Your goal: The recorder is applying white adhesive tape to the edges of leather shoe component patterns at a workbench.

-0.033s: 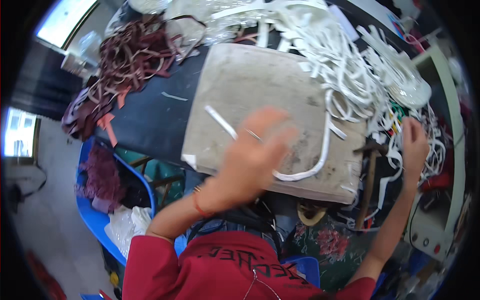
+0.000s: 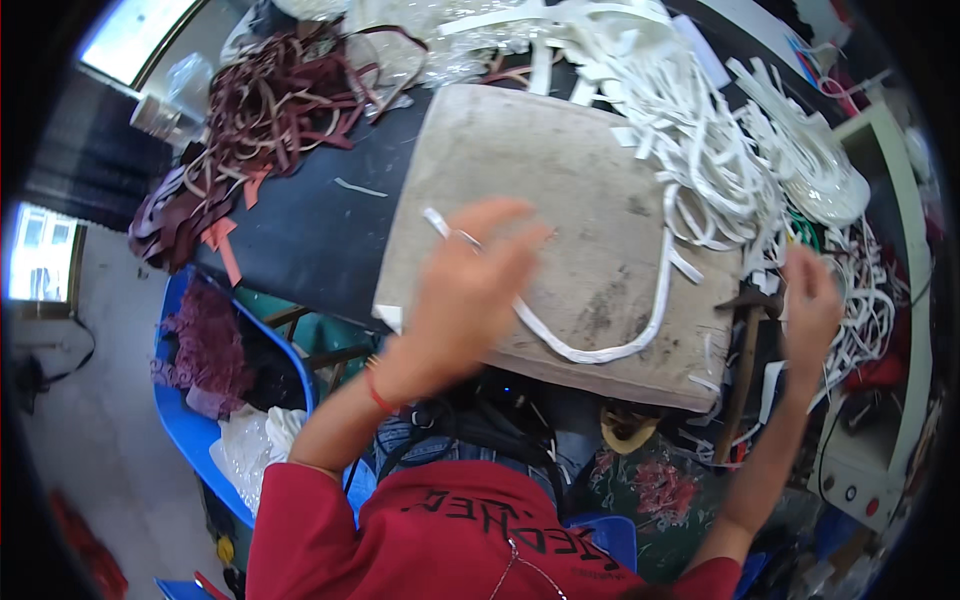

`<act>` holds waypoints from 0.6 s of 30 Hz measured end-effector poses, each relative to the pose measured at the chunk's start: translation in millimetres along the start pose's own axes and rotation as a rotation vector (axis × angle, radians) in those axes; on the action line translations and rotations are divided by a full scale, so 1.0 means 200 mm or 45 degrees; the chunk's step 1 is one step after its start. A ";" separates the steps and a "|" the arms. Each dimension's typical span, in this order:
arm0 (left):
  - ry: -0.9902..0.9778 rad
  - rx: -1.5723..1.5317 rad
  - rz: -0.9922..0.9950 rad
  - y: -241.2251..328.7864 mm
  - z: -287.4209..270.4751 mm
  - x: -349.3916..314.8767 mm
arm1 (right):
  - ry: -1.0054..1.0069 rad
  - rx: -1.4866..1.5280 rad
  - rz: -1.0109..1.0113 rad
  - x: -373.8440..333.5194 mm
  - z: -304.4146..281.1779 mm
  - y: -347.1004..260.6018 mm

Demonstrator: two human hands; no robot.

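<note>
A long white strip (image 2: 620, 345) lies in a loop across the worn grey board (image 2: 560, 190) in front of me, one end running under my left hand (image 2: 465, 295). That hand hovers over the board with fingers spread; whether it grips the strip I cannot tell. My right hand (image 2: 810, 305) is open at the board's right edge, beside a heap of white strips (image 2: 700, 150). Dark red strips (image 2: 270, 110) lie far left.

Two bare hands, one worn grey rectangular work board (image 2: 560, 200), one blue plastic tub (image 2: 190, 420) at eight o'clock.
</note>
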State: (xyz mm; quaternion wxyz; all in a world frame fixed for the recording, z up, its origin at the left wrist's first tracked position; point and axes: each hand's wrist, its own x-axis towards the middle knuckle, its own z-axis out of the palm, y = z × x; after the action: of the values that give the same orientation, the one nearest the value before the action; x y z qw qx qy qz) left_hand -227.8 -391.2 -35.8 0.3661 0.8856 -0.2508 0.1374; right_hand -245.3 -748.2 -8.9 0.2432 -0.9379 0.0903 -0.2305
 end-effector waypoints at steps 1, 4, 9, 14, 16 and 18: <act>-0.009 0.047 -0.171 -0.15 -0.07 -0.02 | -0.096 0.193 0.112 -0.14 0.11 -0.26; 0.080 0.313 -0.129 -0.43 -0.23 -0.08 | -0.434 0.493 -0.306 -0.31 0.44 -0.71; 0.072 0.289 -0.101 -0.51 -0.20 -0.12 | -0.164 0.386 -0.593 -0.35 0.88 -1.13; 0.204 -0.064 -0.182 -0.52 -0.17 -0.16 | -0.252 0.420 -0.539 -0.37 0.98 -1.15; 0.193 -0.199 -0.191 -0.51 -0.21 -0.18 | -0.414 0.610 -0.367 -0.39 0.93 -1.19; 0.163 -0.305 -0.244 -0.51 -0.26 -0.18 | -0.569 0.881 0.026 -0.39 0.87 -1.22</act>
State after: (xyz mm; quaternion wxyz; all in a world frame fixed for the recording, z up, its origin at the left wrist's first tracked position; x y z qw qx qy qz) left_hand -205.5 -280.4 -74.6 0.4958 0.8448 -0.1560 0.1270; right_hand -217.8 -443.8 -52.6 0.5600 -0.8269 -0.0383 -0.0354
